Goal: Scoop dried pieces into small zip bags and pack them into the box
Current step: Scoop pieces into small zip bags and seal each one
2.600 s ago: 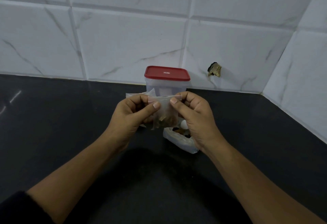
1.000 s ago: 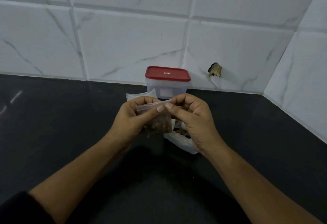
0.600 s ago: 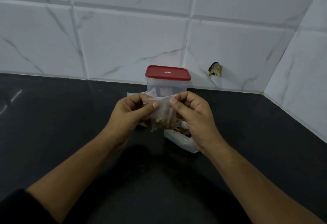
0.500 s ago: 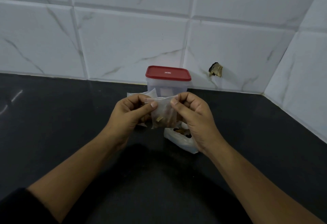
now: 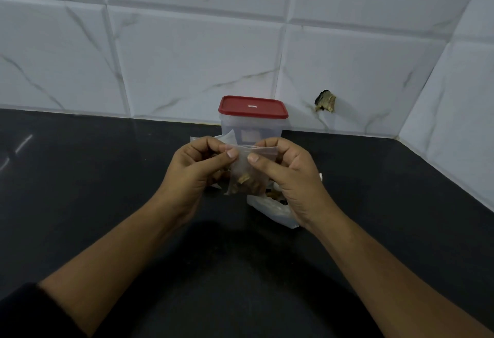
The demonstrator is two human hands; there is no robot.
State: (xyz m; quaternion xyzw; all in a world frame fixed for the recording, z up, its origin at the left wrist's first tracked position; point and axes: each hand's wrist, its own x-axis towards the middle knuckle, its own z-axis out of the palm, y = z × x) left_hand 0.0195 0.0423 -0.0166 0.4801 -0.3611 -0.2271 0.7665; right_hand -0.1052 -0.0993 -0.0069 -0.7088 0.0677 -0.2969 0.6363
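Observation:
A small clear zip bag (image 5: 246,174) with brown dried pieces in its bottom hangs above the black counter. My left hand (image 5: 195,172) pinches its top left corner between thumb and fingers. My right hand (image 5: 291,177) pinches the top right part along the zip strip. Behind the hands stands a clear plastic box (image 5: 252,126) with its red lid (image 5: 252,106) on. A larger white bag of dried pieces (image 5: 275,208) lies on the counter, partly hidden under my right hand.
More empty small bags (image 5: 227,137) lie behind my left hand, mostly hidden. The black counter (image 5: 93,177) runs to a white tiled wall behind and on the right. A dark broken spot (image 5: 325,101) marks the wall tile.
The bag tipped flat about a second ago and is upright again. Both thumbs have shifted slightly along the bag's top. The box and large bag have not moved.

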